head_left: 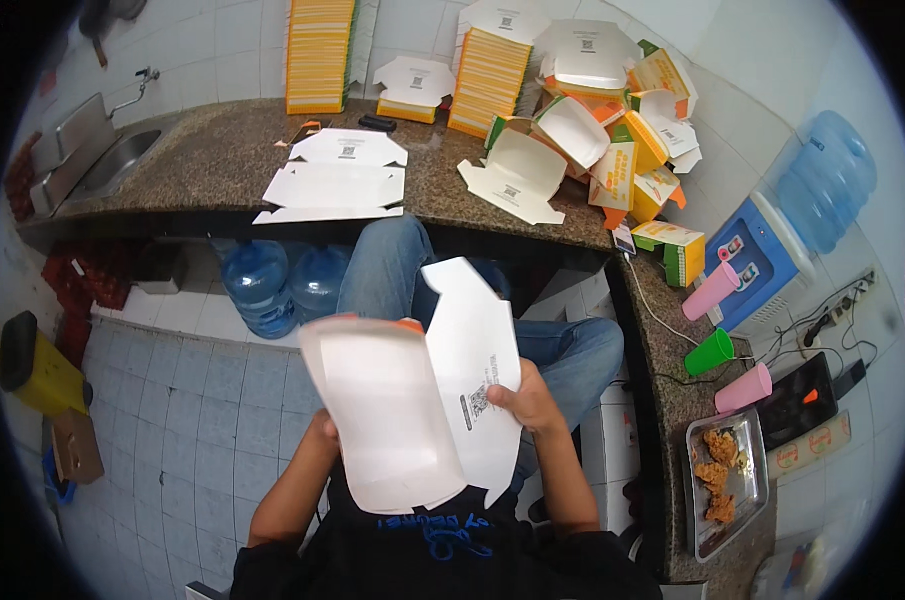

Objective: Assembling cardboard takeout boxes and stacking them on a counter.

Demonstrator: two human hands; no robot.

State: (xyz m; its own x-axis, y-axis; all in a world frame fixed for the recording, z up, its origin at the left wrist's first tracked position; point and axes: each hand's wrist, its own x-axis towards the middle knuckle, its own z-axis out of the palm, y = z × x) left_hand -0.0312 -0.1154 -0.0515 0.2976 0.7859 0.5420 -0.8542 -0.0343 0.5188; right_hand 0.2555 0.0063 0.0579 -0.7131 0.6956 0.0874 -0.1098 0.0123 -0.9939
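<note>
Above my lap I hold a partly folded cardboard food box [388,420], its plain white inside facing up and a flap with a printed code standing out to the right. My right hand [531,402] grips that flap, thumb on top and fingers behind it. At the box's left side my left hand [326,428] holds the edge, most of its fingers hidden behind the card. A flat unfolded box blank [338,185] lies on the counter ahead. To its right is an opened box [518,175], beside a heap of folded yellow, green and white boxes [613,175].
Tall stacks of flat boxes [493,75] stand against the tiled wall on the granite counter [213,130]. A water dispenser [758,265], cups [711,352] and a metal tray [693,500] of fried chicken line the right side. A sink [123,165] is at far left; blue water bottles [258,290] stand below.
</note>
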